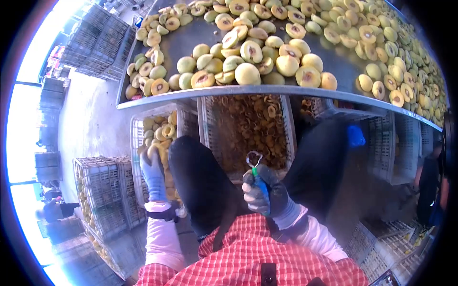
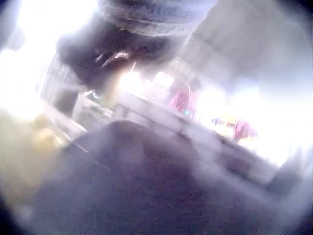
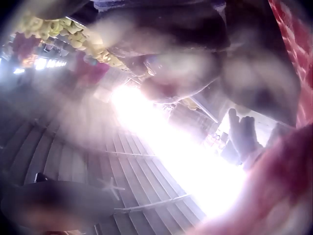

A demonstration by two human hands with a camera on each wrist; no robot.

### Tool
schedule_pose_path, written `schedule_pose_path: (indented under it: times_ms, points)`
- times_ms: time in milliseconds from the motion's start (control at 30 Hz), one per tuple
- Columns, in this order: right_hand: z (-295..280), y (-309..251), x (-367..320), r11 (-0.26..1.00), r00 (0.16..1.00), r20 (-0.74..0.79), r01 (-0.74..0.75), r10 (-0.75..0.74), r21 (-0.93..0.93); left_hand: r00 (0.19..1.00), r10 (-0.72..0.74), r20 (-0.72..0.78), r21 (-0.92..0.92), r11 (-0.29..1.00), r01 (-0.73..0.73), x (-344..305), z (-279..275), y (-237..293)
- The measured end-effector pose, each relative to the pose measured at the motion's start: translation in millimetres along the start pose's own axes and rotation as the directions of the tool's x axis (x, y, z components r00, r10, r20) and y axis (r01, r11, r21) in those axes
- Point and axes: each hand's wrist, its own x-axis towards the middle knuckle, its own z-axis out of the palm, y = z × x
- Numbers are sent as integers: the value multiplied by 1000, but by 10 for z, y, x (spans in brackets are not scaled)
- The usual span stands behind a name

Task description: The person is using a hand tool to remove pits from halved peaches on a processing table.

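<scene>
My gloved left hand (image 1: 153, 177) reaches down over a pale crate (image 1: 137, 178) of halved peaches (image 1: 164, 132), beside my knee. Its fingers stretch forward and their tips overlap the yellow fruit. In the right wrist view the left hand (image 3: 242, 133) shows spread fingers. My gloved right hand (image 1: 268, 193) grips the blue-green handle of a pitting tool with a metal loop head (image 1: 254, 159), loop upward, in front of my lap. The left wrist view is blurred and washed out.
A metal table (image 1: 248, 91) bearing many halved peaches stands ahead. Under its edge, between my knees, sits a crate (image 1: 206, 128) full of brown pits and scraps. Stacked crates (image 1: 107, 195) stand at left, others (image 1: 384, 148) at right.
</scene>
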Motion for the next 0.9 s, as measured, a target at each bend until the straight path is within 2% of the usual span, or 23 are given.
schedule_pose_path:
  times_ms: [33, 67, 100, 133, 167, 200, 267, 300, 333, 433, 467, 533, 567, 600, 633, 667, 700, 733, 767, 800, 833, 867, 900]
  points:
    - [16, -9, 25, 1000, 1000, -28, -10, 10, 7, 998, 13, 59, 317, 948, -31, 57, 17, 211]
    - [36, -21, 49, 1000, 998, -61, -16, 17, 16, 993, 3, 119, 599, 797, -74, 56, 78, 495]
    - [52, -16, 82, 999, 993, -116, 16, -21, -46, 986, 125, 114, 370, 915, -159, 55, 242, 685]
    - [68, -4, 118, 993, 983, -173, 43, -62, -110, 969, 236, 77, 116, 963, -244, 59, 466, 904]
    - [75, -14, 141, 982, 968, -229, 64, -104, -180, 955, 265, 136, 35, 962, -272, 58, 659, 1337]
    - [61, -37, 150, 969, 975, -187, 77, -123, -236, 936, 296, 190, -46, 955, -292, 108, 843, 1749]
    - [2, -68, 160, 934, 983, -99, 114, -156, -338, 864, 396, 313, 196, 863, -466, 387, 1225, 2068]
    - [21, -57, 148, 930, 976, -21, 202, -218, -307, 797, 455, 398, 317, 747, -585, 516, 1456, 2118]
    - [-19, -78, 151, 930, 970, -71, 201, -233, -307, 721, 489, 490, 413, 599, -686, 645, 1674, 2115]
    - [-127, -166, 175, 925, 935, -210, 212, -286, -316, 667, 172, 725, 493, 546, -677, 1103, 2195, 2012]
    - [-131, -183, 180, 918, 917, -248, 225, -312, -326, 640, 185, 746, 443, 580, -684, 1169, 2239, 1975]
    - [-140, -206, 176, 916, 877, -324, 256, -355, -310, 598, 420, 683, 297, 588, -752, 1207, 2242, 1827]
    - [-132, -241, 162, 917, 854, -365, 275, -371, -288, 647, 399, 649, 307, 641, -703, 1099, 2143, 1925]
    - [-112, -291, 163, 915, 828, -404, 300, -389, -269, 672, 524, 523, 258, 654, -711, 923, 2016, 1995]
    - [-23, -339, 162, 881, 806, -377, 350, -457, -319, 670, 591, 450, 88, 717, -692, 754, 1890, 2011]
    - [128, -386, 146, 842, 779, -353, 393, -518, -369, 573, 699, 428, -19, 641, -767, 610, 1788, 1982]
    - [239, -421, 140, 803, 755, -327, 422, -568, -420, 538, 649, 538, -132, 695, -707, 341, 1661, 2026]
    - [290, -440, 153, 778, 743, -324, 404, -586, -482, 471, 611, 636, -124, 684, -719, 91, 1533, 2145]
    - [330, -449, 176, 748, 732, -315, 383, -604, -542, 377, 620, 688, -206, 665, -718, -87, 1483, 2078]
    - [359, -447, 206, 715, 722, -305, 362, -621, -598, 359, 561, 746, -256, 740, -622, -293, 1446, 2011]
    - [383, -437, 264, 723, 656, -385, 375, -649, -581, 375, 579, 724, -341, 773, -535, -379, 1437, 1938]
    - [371, -430, 261, 689, 648, -354, 379, -674, -618, 391, 597, 701, -425, 789, -443, -447, 1428, 1884]
    - [353, -427, 248, 652, 639, -322, 381, -698, -656, 463, 480, 745, -474, 869, -138, -560, 1382, 1859]
